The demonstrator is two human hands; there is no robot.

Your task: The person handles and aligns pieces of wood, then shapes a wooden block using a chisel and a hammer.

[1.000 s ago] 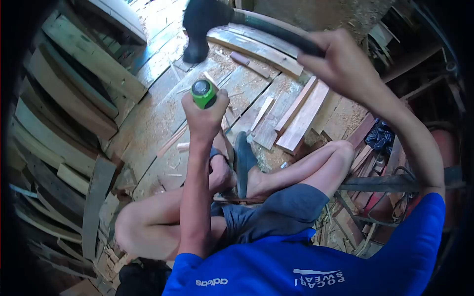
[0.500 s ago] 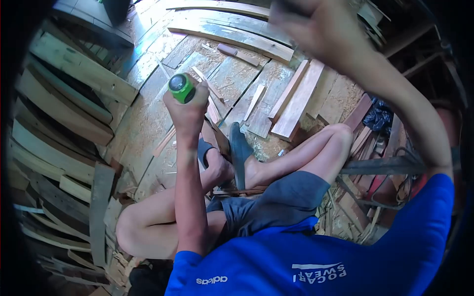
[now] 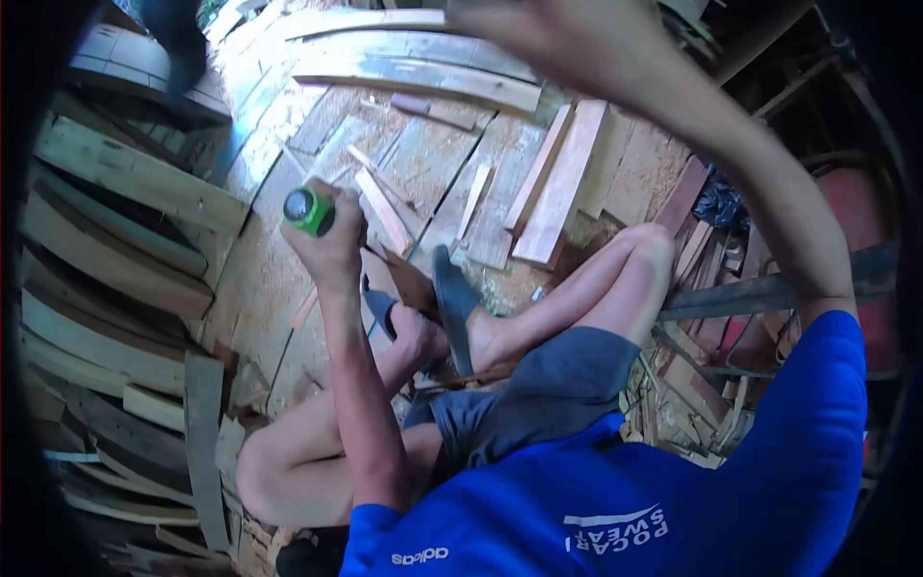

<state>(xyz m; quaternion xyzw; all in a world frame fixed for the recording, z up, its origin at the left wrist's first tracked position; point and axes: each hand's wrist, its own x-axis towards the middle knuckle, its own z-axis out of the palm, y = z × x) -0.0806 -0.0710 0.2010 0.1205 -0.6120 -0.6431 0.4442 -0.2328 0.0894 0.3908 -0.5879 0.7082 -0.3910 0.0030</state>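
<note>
My left hand (image 3: 332,245) is closed around a green-handled chisel (image 3: 309,211), held upright so that its round dark end cap faces me. The blade is hidden below the fist. Under that hand, a wooden block (image 3: 409,281) shows between my feet, which wear dark slip-on shoes (image 3: 452,293). Whether the chisel touches the block cannot be seen. My right hand (image 3: 548,34) is raised at the top edge, blurred and partly cut off. Its fingers appear curled round something dark that I cannot make out.
Curved planks (image 3: 106,231) are stacked at the left. On the plank floor lie wood strips (image 3: 562,192), a long curved board (image 3: 413,82), a purplish-handled tool (image 3: 411,103) and shavings. Scrap wood and a dark bar (image 3: 731,296) are at my right.
My left hand with the chisel has come lower and to the left. My right hand has swung left along the top edge. The whole view has shifted slightly.
</note>
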